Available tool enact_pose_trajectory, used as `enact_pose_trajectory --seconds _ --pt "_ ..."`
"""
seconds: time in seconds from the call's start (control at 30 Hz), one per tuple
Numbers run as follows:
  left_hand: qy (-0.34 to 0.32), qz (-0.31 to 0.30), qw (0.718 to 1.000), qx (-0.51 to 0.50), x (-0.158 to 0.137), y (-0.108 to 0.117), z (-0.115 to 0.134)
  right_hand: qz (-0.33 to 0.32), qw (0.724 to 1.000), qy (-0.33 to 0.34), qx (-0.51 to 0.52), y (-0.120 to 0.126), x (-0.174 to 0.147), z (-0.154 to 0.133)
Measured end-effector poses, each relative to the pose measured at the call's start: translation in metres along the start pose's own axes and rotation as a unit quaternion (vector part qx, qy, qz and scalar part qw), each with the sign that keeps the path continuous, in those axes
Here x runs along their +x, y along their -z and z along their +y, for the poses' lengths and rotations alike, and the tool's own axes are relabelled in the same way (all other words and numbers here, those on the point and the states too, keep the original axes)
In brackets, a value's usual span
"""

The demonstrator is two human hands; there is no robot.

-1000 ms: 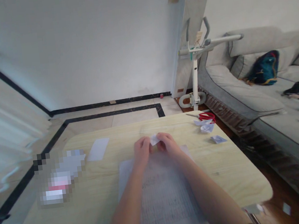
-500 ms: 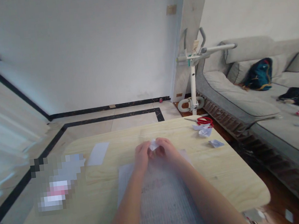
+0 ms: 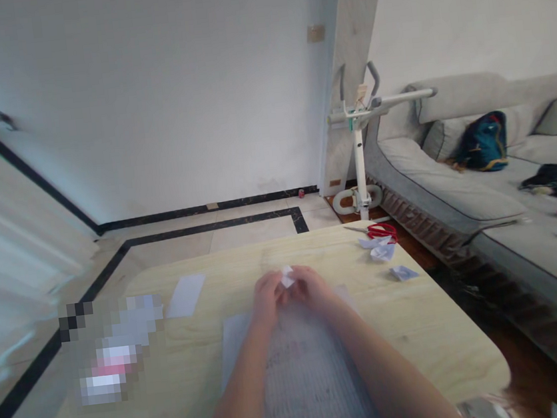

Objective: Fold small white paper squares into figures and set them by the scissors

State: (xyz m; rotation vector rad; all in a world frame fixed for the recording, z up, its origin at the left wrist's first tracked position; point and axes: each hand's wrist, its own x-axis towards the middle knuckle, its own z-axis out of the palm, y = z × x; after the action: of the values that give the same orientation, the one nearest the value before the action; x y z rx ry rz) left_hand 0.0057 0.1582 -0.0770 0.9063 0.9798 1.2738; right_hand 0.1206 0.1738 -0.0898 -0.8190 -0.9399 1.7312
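Observation:
Between my two hands is a small piece of folded white paper (image 3: 287,276), pinched from both sides. My left hand (image 3: 267,296) has its fingers closed on the paper's left side. Opposite it, my right hand (image 3: 312,287) grips the right side; the fingertips of both hands are partly hidden. Under my forearms lies a large written sheet (image 3: 308,380) on the pale wooden table (image 3: 423,333). A flat blank piece of paper (image 3: 186,295) rests to the left of my hands.
Several folded papers (image 3: 382,251) lie at the table's right, beside red-handled scissors (image 3: 380,231). A blurred-out patch (image 3: 119,354) covers something at the left. Beyond the right edge stands a grey sofa (image 3: 458,195); a white exercise frame (image 3: 360,166) is behind the table.
The whole view has shifted slightly, so the table sits a little lower. Both hands stay together on the folded paper, with only slight finger movement.

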Motion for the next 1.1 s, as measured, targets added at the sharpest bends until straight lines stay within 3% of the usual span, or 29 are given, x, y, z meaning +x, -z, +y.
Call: enact_pose_trajectory --seconds 0.13,0.3,0.43,0.57,0.8,1.1 --pt "0.043 -0.022 0.998 -0.045 0.001 0.003 -0.003 -0.017 1.0 0.0 0.011 0.002 -0.001 0.0" --pt "0.101 -0.038 0.988 -0.112 0.004 0.006 -0.004 -0.096 0.994 -0.049 0.034 0.004 -0.006 -0.004" --pt "0.122 -0.054 0.979 -0.156 0.005 0.008 -0.003 -0.098 0.992 -0.054 0.057 0.003 -0.007 -0.008" --pt "0.173 -0.116 0.962 -0.178 0.004 0.011 -0.002 -0.107 0.988 -0.064 0.089 0.007 -0.006 -0.007" --pt "0.179 -0.158 0.963 -0.124 0.003 0.012 -0.002 -0.111 0.986 -0.085 0.087 0.003 -0.01 -0.014" --pt "0.18 -0.154 0.956 -0.175 0.005 0.014 -0.003 -0.121 0.986 -0.075 0.084 0.004 -0.009 -0.013"
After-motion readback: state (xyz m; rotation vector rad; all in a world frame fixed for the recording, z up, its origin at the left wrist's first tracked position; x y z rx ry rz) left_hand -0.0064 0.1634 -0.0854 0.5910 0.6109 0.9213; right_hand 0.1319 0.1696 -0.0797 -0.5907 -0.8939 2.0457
